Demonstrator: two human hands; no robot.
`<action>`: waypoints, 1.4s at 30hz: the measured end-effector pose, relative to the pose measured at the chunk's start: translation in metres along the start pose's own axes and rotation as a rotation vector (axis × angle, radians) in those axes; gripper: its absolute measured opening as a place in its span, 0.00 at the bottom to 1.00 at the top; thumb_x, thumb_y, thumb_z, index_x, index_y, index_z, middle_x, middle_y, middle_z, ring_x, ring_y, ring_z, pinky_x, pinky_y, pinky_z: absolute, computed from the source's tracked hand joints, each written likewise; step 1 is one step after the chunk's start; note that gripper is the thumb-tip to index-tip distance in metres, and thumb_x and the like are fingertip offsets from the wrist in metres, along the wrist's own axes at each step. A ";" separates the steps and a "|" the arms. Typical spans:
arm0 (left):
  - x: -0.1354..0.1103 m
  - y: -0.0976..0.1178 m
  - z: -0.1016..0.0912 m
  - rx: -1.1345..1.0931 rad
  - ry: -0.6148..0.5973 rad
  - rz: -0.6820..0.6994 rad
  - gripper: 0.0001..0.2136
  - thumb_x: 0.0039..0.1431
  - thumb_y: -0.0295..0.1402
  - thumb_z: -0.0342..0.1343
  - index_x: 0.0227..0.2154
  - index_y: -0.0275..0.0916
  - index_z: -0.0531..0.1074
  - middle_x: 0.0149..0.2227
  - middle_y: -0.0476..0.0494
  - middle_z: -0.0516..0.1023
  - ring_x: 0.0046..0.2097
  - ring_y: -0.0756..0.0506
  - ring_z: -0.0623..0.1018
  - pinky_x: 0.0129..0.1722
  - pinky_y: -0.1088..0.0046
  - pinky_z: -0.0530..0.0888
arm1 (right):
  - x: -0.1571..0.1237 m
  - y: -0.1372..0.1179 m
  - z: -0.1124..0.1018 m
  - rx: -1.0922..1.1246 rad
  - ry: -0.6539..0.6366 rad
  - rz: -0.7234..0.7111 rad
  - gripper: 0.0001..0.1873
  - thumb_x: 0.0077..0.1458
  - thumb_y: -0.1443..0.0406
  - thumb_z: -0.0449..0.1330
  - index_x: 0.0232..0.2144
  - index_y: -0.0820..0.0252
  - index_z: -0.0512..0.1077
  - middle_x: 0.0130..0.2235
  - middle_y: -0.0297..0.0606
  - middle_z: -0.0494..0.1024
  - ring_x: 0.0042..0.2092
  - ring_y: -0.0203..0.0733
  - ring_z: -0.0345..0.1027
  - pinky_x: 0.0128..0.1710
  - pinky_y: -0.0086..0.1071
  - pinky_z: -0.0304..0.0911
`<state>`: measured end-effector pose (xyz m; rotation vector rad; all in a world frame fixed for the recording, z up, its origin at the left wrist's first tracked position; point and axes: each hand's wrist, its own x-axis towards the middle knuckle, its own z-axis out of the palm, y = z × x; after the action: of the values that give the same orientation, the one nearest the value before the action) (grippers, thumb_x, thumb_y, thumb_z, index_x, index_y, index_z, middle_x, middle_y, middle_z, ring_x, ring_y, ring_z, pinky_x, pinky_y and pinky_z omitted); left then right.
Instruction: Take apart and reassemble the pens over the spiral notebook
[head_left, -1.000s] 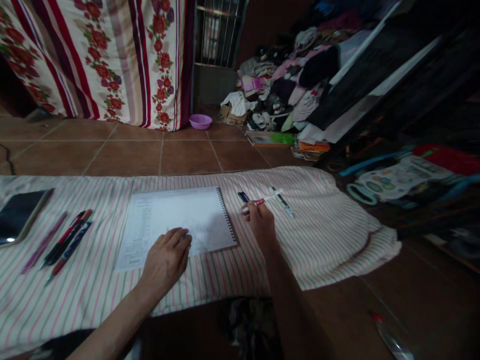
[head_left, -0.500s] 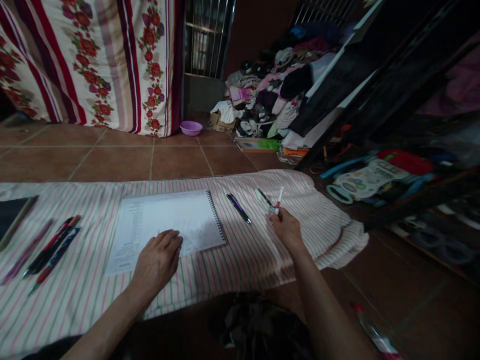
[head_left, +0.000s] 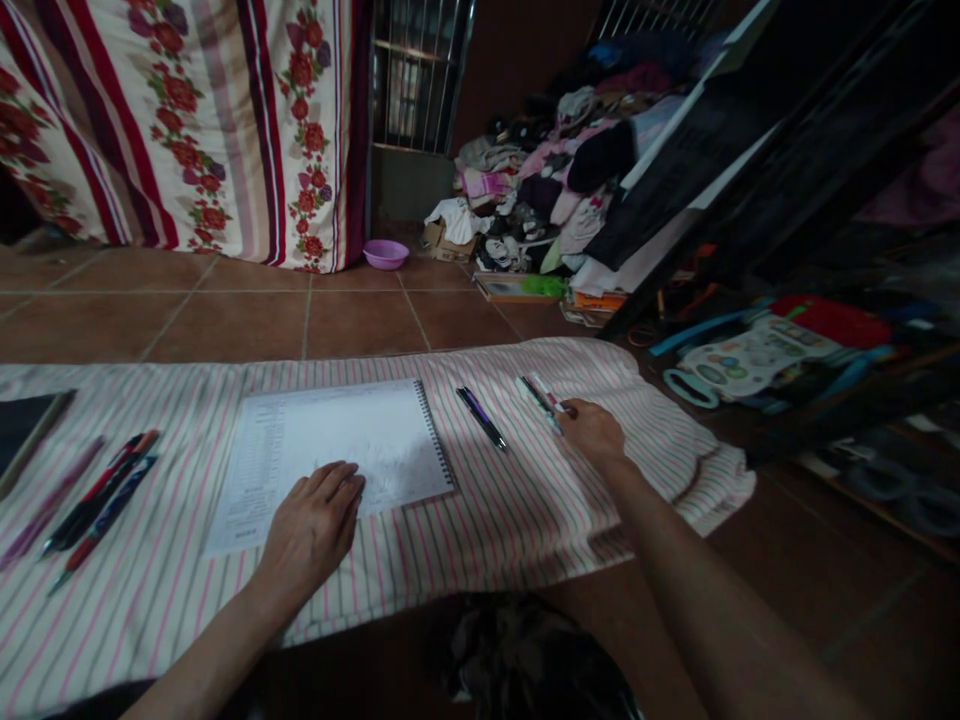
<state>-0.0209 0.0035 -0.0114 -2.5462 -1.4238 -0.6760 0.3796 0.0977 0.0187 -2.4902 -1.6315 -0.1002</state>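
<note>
My left hand (head_left: 311, 525) lies flat with fingers stretched on the lower edge of a spiral notebook (head_left: 341, 440), which rests on a pink-striped cloth (head_left: 525, 500). My right hand (head_left: 594, 432) is closed on a white and red pen (head_left: 551, 393), lowered onto the cloth beside a black and white pen (head_left: 534, 393). A dark purple pen (head_left: 481, 418) lies between the notebook and my right hand.
Several red and blue pens (head_left: 97, 500) and a dark phone (head_left: 26, 425) lie at the cloth's left. A floral curtain (head_left: 187, 120), a purple bowl (head_left: 385, 254), a clothes pile (head_left: 555, 190) and toys (head_left: 742, 355) stand around on the tiled floor.
My right hand has carried the white and red pen rightward from beside the notebook and lowered it next to the black and white pen. My left hand has stayed on the notebook.
</note>
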 end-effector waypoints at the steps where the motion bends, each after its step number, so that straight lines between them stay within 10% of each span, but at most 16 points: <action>1: 0.000 0.000 0.000 0.000 -0.001 -0.001 0.11 0.59 0.28 0.47 0.42 0.34 0.71 0.45 0.36 0.76 0.46 0.39 0.73 0.40 0.60 0.74 | 0.002 0.001 0.000 0.002 -0.006 0.010 0.18 0.52 0.60 0.51 0.42 0.59 0.75 0.39 0.45 0.78 0.39 0.46 0.71 0.34 0.33 0.61; 26: 0.000 0.000 0.000 -0.112 -0.048 -0.068 0.11 0.59 0.28 0.46 0.42 0.36 0.71 0.46 0.38 0.74 0.49 0.41 0.71 0.44 0.60 0.71 | -0.006 -0.009 0.000 -0.019 -0.015 0.071 0.20 0.51 0.62 0.50 0.44 0.61 0.74 0.42 0.54 0.76 0.42 0.57 0.71 0.36 0.43 0.65; 34: -0.002 -0.004 -0.005 -0.192 0.009 -0.125 0.09 0.59 0.27 0.47 0.37 0.37 0.72 0.45 0.39 0.73 0.46 0.44 0.71 0.43 0.64 0.72 | -0.045 -0.104 -0.026 0.368 0.031 -0.074 0.21 0.51 0.61 0.52 0.46 0.62 0.72 0.42 0.50 0.76 0.43 0.52 0.71 0.45 0.43 0.63; 42: -0.014 -0.033 -0.030 -0.058 0.023 -0.343 0.10 0.58 0.27 0.46 0.35 0.37 0.73 0.42 0.38 0.73 0.43 0.42 0.70 0.40 0.63 0.73 | -0.133 -0.209 0.001 0.953 -0.226 -0.369 0.21 0.47 0.57 0.54 0.40 0.62 0.74 0.40 0.46 0.78 0.38 0.45 0.73 0.37 0.37 0.68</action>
<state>-0.0642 0.0008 0.0058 -2.3454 -1.8815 -0.8019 0.1348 0.0593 0.0189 -1.5088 -1.6403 0.7514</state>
